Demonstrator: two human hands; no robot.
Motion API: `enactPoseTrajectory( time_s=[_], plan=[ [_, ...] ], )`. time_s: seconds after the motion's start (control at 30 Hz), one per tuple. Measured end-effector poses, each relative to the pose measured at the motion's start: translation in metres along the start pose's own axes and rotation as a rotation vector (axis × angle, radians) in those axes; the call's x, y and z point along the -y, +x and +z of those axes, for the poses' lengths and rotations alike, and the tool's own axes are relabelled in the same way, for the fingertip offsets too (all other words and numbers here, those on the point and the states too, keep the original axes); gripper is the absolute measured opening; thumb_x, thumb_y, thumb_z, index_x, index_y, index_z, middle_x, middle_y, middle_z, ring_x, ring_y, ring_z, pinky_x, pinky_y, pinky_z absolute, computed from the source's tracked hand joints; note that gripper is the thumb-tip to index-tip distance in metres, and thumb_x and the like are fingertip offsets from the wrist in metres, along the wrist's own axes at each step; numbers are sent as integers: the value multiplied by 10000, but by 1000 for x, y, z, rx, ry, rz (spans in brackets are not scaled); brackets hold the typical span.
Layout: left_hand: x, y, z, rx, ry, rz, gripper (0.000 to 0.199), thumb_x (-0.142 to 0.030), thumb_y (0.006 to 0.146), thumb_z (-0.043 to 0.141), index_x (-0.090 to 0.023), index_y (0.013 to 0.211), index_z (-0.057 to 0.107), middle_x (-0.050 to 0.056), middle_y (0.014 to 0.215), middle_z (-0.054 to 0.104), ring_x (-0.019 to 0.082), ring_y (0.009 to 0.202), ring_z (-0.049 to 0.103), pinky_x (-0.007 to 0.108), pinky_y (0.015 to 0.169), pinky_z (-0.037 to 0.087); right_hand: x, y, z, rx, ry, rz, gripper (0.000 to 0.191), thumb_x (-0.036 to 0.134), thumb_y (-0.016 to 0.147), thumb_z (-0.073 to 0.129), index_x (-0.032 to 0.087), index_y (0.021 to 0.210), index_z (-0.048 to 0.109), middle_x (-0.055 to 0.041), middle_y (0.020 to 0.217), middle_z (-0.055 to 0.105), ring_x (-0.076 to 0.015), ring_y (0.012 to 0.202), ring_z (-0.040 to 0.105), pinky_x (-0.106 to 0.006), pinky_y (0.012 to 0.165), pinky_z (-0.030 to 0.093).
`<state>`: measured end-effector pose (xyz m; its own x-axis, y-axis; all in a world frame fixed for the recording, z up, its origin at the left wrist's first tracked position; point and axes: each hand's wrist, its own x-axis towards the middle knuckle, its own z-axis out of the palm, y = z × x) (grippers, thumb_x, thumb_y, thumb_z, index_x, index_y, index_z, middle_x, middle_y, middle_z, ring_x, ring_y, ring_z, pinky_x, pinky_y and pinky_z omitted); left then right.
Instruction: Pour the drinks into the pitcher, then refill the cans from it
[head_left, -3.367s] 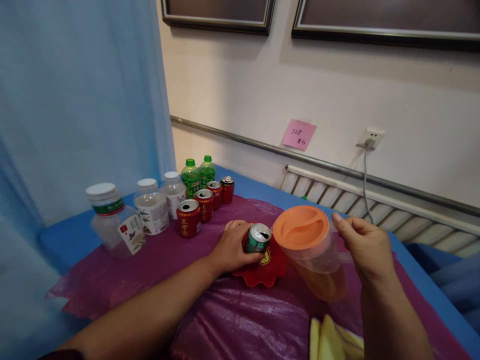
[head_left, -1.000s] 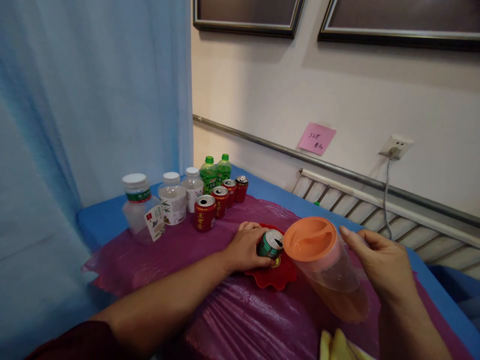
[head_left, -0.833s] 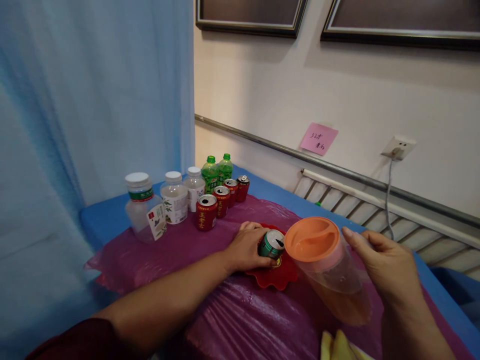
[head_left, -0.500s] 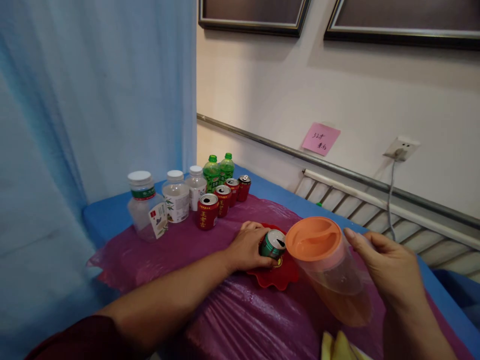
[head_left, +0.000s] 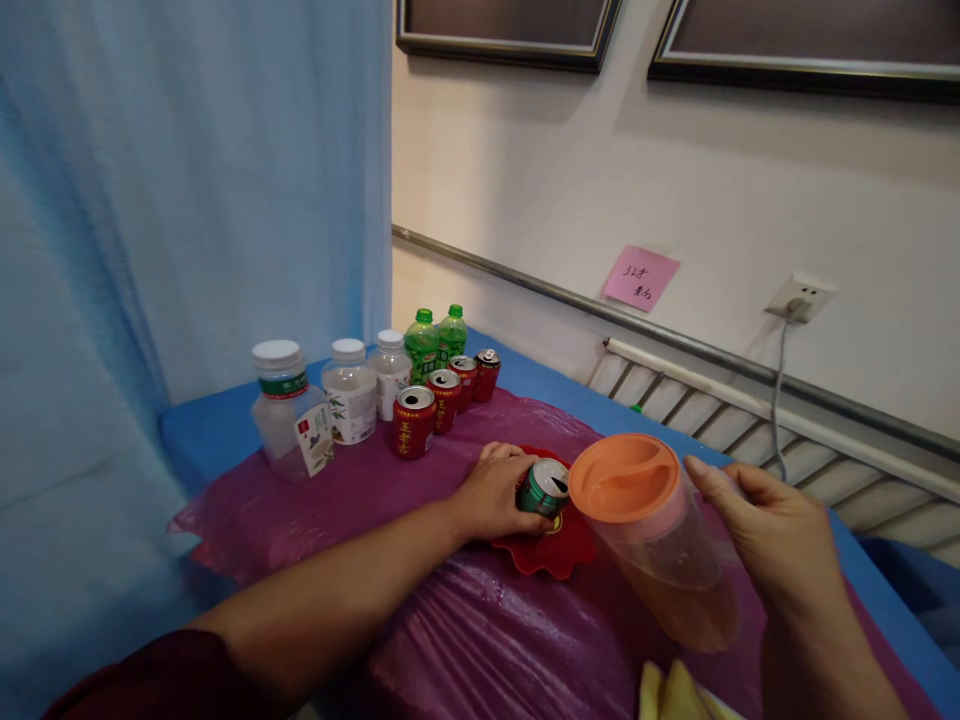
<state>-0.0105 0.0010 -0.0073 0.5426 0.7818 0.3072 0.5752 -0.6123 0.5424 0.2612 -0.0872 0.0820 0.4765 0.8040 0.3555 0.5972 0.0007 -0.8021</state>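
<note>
My left hand (head_left: 504,491) is wrapped round a green can (head_left: 543,492) with an opened top. The can leans slightly to the right over a scalloped red mat (head_left: 551,556). In my right hand (head_left: 784,535) is a clear pitcher (head_left: 675,575) with an orange lid (head_left: 624,478); its handle is mostly hidden by my fingers. The pitcher tips to the left, its lid edge close to the can's opening. Brownish liquid lies in its lower part. I cannot make out any stream between the two.
Several red cans (head_left: 414,422) stand in a row beyond my left hand. Behind them are white-capped jars (head_left: 349,400) and two green bottles (head_left: 421,350). Purple plastic sheeting (head_left: 495,630) covers part of the blue table (head_left: 217,405). A yellow item (head_left: 671,692) lies at the front.
The whole view has shifted very slightly. Both hands keep their hold, and the pitcher and green can stay in nearly the same positions.
</note>
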Motion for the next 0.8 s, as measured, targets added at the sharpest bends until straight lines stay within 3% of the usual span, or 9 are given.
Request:
enactPoseTrajectory(
  time_s=[0.8],
  plan=[
    [-1, 0, -2, 39, 22, -26, 679, -569, 617, 871, -268, 1193, 675, 40, 1124, 678, 307, 1098, 571, 433, 1008, 361, 1, 0, -2, 10, -23, 23, 516, 660, 666, 740, 204, 552, 526, 36, 566, 394, -119, 569, 373, -253, 488, 283]
  ],
)
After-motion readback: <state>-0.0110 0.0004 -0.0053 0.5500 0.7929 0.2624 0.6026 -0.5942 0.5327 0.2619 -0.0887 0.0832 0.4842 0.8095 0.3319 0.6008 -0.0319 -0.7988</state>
